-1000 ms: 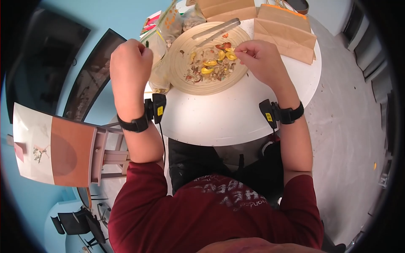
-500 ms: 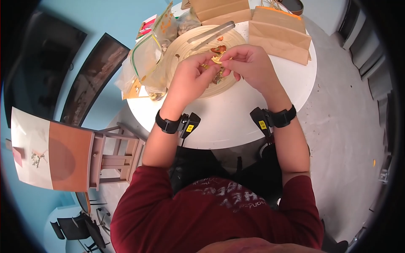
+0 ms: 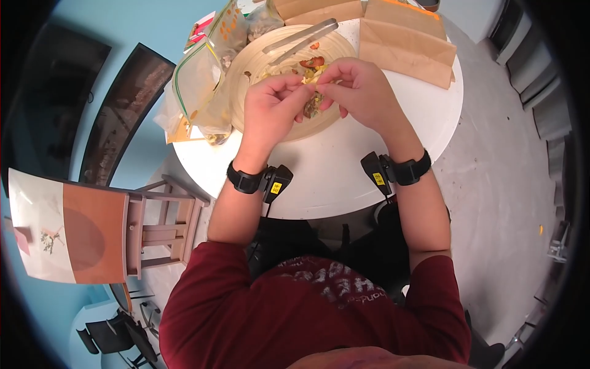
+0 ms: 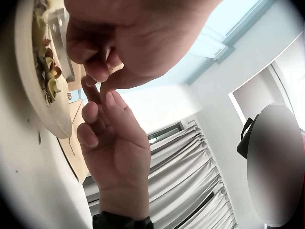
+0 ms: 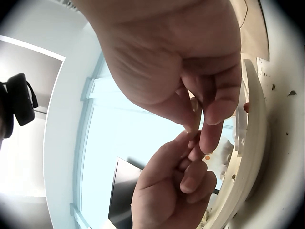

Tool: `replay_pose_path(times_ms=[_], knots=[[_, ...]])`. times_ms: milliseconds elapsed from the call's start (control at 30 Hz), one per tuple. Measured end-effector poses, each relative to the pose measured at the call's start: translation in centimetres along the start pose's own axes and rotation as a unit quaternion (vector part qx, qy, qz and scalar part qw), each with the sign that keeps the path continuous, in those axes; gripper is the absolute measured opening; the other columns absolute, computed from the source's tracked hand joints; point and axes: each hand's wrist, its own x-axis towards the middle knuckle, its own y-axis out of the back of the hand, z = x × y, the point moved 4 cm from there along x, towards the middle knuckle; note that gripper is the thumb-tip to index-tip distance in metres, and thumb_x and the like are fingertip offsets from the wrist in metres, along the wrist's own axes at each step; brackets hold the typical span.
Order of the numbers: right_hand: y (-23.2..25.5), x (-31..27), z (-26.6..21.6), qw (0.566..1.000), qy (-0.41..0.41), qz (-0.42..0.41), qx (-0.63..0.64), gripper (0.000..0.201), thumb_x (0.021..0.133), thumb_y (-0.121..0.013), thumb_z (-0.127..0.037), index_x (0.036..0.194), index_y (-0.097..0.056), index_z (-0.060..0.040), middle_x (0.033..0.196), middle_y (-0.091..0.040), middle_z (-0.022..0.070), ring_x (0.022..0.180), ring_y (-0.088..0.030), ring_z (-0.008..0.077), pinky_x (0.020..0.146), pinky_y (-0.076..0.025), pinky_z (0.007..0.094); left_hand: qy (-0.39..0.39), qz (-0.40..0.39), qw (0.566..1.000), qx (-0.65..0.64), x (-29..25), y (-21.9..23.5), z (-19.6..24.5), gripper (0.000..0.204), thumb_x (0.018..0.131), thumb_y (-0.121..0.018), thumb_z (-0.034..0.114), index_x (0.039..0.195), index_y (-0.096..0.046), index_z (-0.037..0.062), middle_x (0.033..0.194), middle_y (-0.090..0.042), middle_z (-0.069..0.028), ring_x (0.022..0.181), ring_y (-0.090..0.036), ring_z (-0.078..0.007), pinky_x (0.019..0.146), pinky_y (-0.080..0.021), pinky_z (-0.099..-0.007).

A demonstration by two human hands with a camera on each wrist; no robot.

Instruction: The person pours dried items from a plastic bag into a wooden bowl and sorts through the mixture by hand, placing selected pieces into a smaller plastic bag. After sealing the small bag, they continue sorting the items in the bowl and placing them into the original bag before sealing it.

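Observation:
My left hand (image 3: 270, 112) and right hand (image 3: 364, 97) meet fingertip to fingertip over the near part of a round, pale ridged plate (image 3: 238, 83). Between them is a thin, curled yellow piece (image 5: 197, 113), pinched by the thumb and fingers of each hand; the fingers hide much of it. Loose yellow curls and brown dried scraps (image 4: 49, 71) lie on the plate, partly covered by the hands in the head view. Beyond the fingers sit a reddish-brown piece (image 3: 312, 62) and metal tongs (image 3: 322, 29), which rest across the plate's far side.
Clear zip bags (image 3: 200, 83) stand left of the plate, one printed in orange (image 3: 228, 26). Brown paper bags (image 3: 405, 54) are at the back and right of the round white table (image 3: 335, 166). A wooden stand (image 3: 169, 234) is left of the table.
My left hand has come from the bags at the left to meet the right hand over the plate. Both now pinch the yellow piece, and the right hand has shifted slightly left.

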Motion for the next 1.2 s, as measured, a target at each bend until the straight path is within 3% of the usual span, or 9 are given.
replay_pose_path(times_ms=[67,167,233,267,367,533,867,1067,1200], knots=[[-0.1,0.0,-0.1,1.0,-0.004,0.0,-0.009,0.009,0.094,-0.071,-0.008,0.097,-0.07,0.0004,0.082,-0.072,0.0054,0.073,-0.073,0.0123,0.051,-0.049,0.0216,0.004,0.003,1.0,-0.021,-0.2,0.4,-0.1,0.017,0.093,-0.074,0.004,0.104,-0.071,-0.0088,0.076,-0.071,-0.0052,0.056,-0.059,-0.0063,0.051,-0.045,-0.0212],[0.1,0.2,0.1,1.0,0.003,0.004,-0.003,0.009,0.093,-0.072,-0.008,0.094,-0.07,0.0007,0.082,-0.073,0.006,0.073,-0.074,0.0129,0.051,-0.05,0.0222,0.016,0.028,0.999,-0.015,-0.4,0.4,0.3,0.016,0.093,-0.072,0.003,0.104,-0.071,-0.0089,0.075,-0.07,-0.0054,0.056,-0.06,-0.0069,0.051,-0.045,-0.0214],[0.4,0.3,0.4,1.0,0.013,0.014,0.015,0.009,0.093,-0.072,-0.007,0.091,-0.07,0.001,0.083,-0.074,0.0072,0.073,-0.074,0.0134,0.052,-0.051,0.0229,0.01,0.047,0.999,-0.017,-0.5,0.6,0.1,0.015,0.094,-0.071,0.003,0.105,-0.071,-0.0066,0.075,-0.07,-0.0046,0.055,-0.058,-0.0073,0.05,-0.04,-0.0213],[0.4,0.4,0.5,0.999,0.014,0.011,0.027,0.009,0.093,-0.072,-0.007,0.092,-0.07,0.0013,0.084,-0.074,0.0082,0.074,-0.074,0.0137,0.053,-0.052,0.0231,0.007,0.055,0.998,-0.017,-0.4,0.7,0.0,0.015,0.094,-0.07,0.004,0.106,-0.071,-0.0054,0.074,-0.069,-0.0042,0.055,-0.057,-0.0076,0.049,-0.038,-0.0212],[0.4,0.5,0.6,0.998,0.017,0.006,0.064,0.01,0.092,-0.072,-0.007,0.096,-0.068,0.0021,0.087,-0.076,0.0107,0.077,-0.075,0.0146,0.055,-0.054,0.024,-0.014,0.07,0.997,-0.021,-0.3,0.9,-0.2,0.017,0.093,-0.07,0.003,0.105,-0.07,-0.01,0.074,-0.07,-0.0055,0.055,-0.061,-0.0073,0.051,-0.047,-0.0215],[0.0,0.6,0.7,0.994,0.039,0.014,0.106,0.013,0.093,-0.071,-0.004,0.103,-0.065,0.0018,0.091,-0.076,0.0127,0.084,-0.076,0.0163,0.062,-0.059,0.0257,-0.042,0.076,0.996,0.038,-0.7,0.5,-0.1,0.018,0.095,-0.068,0.003,0.109,-0.07,-0.0093,0.073,-0.069,-0.0042,0.058,-0.062,-0.0072,0.053,-0.047,-0.0216],[-0.1,0.5,0.7,0.99,0.055,0.044,0.118,0.017,0.093,-0.073,-0.008,0.101,-0.071,0.0062,0.086,-0.074,0.0101,0.072,-0.072,0.0136,0.062,-0.058,0.0248,-0.072,0.056,0.993,0.075,-0.9,0.3,0.0,0.019,0.096,-0.067,-0.001,0.113,-0.071,-0.0079,0.073,-0.07,-0.0036,0.061,-0.064,-0.0069,0.058,-0.05,-0.0206],[0.1,0.3,0.7,0.993,0.045,0.051,0.102,0.017,0.093,-0.074,-0.009,0.098,-0.074,0.0066,0.084,-0.074,0.009,0.07,-0.072,0.0133,0.063,-0.056,0.0234,-0.113,0.048,0.987,0.103,-1.0,0.2,-0.7,0.019,0.093,-0.07,0.005,0.11,-0.072,-0.0054,0.07,-0.071,-0.0029,0.06,-0.066,-0.0056,0.056,-0.05,-0.0215],[0.0,0.4,0.8,0.992,0.054,0.035,0.108,0.017,0.093,-0.074,-0.01,0.097,-0.075,0.0062,0.085,-0.075,0.0089,0.072,-0.073,0.0132,0.065,-0.056,0.023,-0.079,0.041,0.991,0.103,-0.9,0.2,-0.3,0.02,0.094,-0.07,0.003,0.112,-0.072,-0.0061,0.074,-0.072,-0.0041,0.062,-0.066,-0.006,0.057,-0.051,-0.0209]])
